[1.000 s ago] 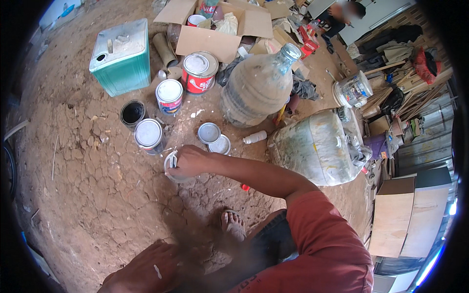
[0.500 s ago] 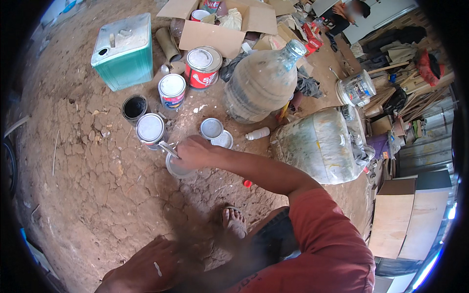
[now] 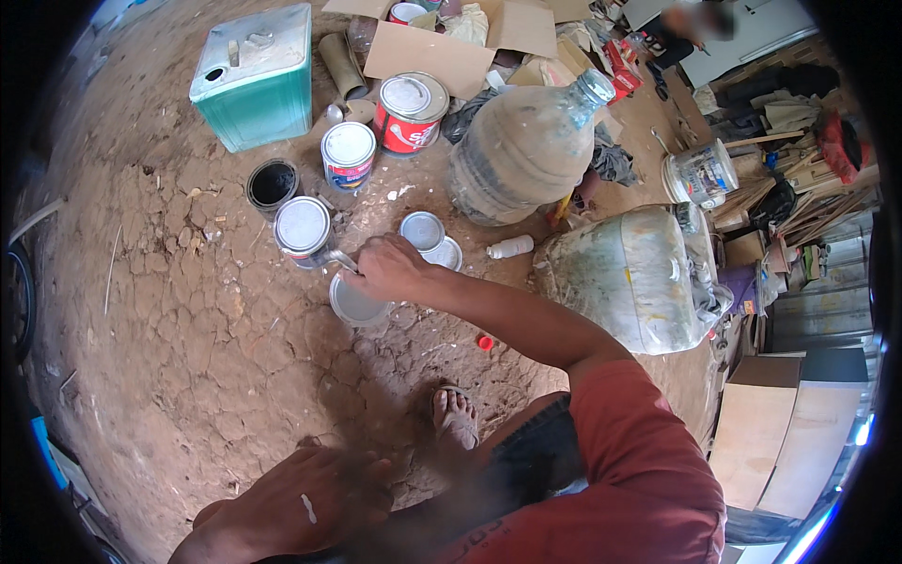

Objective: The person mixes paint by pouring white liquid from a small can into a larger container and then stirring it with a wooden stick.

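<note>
- The whitish jug (image 3: 620, 277), right of the centre, is the widest thing; it stands well apart from the hands.
- The big dusty bottle (image 3: 521, 155), upper middle, has a narrow neck, so a wide swing of the elbow is better avoided.
- The green canister (image 3: 254, 89), upper left, is well out of reach of the arm.
- The left hand (image 3: 319, 489), lower left, seems to rest near the knee; it is dark and blurred, so I cannot tell how open it is or whether it holds something. It could, I think, steady the container.
- The right hand (image 3: 390, 268), left of the centre, is closed around a tool — the fingers are curled, with no wide gap.
- The closed can (image 3: 303, 230) is just beyond the tool's end; whether they touch, I cannot tell.
- The round open container (image 3: 357, 303), pale grey inside, lies just below this hand. Its wall looks thin, so a light pressure would be safer.
- Two round lids (image 3: 422, 231) overlap beside the knuckles — best not to brush them.
- The slim grey tool (image 3: 342, 260) slants to the upper left; keeping it above the container would catch any drips.
</note>
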The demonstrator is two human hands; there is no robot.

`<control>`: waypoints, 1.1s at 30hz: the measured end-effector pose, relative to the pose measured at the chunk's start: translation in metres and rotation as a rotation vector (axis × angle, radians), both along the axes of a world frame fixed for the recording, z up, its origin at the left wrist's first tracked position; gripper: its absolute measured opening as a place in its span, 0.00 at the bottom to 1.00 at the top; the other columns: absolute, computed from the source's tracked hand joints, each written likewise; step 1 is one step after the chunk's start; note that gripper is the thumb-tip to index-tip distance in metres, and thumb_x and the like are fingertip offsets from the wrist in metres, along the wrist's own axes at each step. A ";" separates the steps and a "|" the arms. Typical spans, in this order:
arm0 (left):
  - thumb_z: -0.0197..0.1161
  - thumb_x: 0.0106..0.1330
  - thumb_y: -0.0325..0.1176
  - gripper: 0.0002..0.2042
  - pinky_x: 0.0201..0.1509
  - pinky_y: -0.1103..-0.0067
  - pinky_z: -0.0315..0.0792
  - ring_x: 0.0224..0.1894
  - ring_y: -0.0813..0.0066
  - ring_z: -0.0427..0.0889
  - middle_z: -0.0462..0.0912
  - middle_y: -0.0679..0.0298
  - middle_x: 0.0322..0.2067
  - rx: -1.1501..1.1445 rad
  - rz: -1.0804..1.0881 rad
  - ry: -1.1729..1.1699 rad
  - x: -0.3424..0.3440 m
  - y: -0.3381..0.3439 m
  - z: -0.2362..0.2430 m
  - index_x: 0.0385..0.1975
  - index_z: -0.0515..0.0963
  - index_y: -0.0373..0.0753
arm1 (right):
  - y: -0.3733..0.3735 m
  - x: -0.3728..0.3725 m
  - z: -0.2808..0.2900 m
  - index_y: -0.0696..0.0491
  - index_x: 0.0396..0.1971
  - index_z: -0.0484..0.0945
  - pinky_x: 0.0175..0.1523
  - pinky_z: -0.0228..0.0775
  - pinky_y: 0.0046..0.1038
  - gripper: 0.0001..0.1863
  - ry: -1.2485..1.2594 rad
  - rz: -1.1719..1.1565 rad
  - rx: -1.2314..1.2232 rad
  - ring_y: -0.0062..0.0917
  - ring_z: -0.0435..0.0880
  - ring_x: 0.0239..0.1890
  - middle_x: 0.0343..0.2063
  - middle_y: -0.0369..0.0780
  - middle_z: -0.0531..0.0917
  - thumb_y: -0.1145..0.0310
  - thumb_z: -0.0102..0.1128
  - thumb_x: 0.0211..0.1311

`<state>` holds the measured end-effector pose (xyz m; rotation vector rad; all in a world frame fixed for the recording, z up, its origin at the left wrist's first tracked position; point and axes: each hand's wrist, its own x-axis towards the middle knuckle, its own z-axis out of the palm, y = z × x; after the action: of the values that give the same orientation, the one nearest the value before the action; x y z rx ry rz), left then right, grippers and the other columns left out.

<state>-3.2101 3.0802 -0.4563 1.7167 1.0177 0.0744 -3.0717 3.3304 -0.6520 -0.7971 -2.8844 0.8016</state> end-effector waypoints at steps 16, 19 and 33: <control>0.58 0.73 0.50 0.29 0.69 0.63 0.67 0.64 0.51 0.74 0.74 0.50 0.63 0.080 0.053 -0.028 -0.002 -0.014 -0.015 0.66 0.69 0.34 | 0.002 0.005 -0.030 0.59 0.27 0.86 0.41 0.77 0.48 0.29 0.154 0.058 -0.127 0.52 0.85 0.31 0.26 0.55 0.85 0.45 0.57 0.67; 0.58 0.73 0.50 0.30 0.69 0.63 0.67 0.64 0.51 0.74 0.73 0.51 0.64 0.057 0.027 -0.029 -0.002 -0.015 -0.015 0.66 0.68 0.34 | 0.008 0.004 -0.008 0.59 0.27 0.86 0.42 0.76 0.49 0.29 -0.142 -0.006 -0.117 0.53 0.85 0.32 0.26 0.55 0.85 0.44 0.57 0.67; 0.58 0.73 0.49 0.30 0.68 0.62 0.67 0.64 0.52 0.74 0.74 0.52 0.63 0.039 -0.007 -0.019 -0.002 -0.007 -0.013 0.68 0.66 0.35 | 0.024 0.018 -0.026 0.61 0.47 0.78 0.46 0.76 0.43 0.34 -0.061 -0.343 -0.290 0.48 0.85 0.40 0.34 0.55 0.84 0.41 0.65 0.62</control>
<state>-3.2117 3.0730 -0.4698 1.7521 1.0017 0.1065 -3.0540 3.3549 -0.6777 -1.3188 -2.5978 1.1761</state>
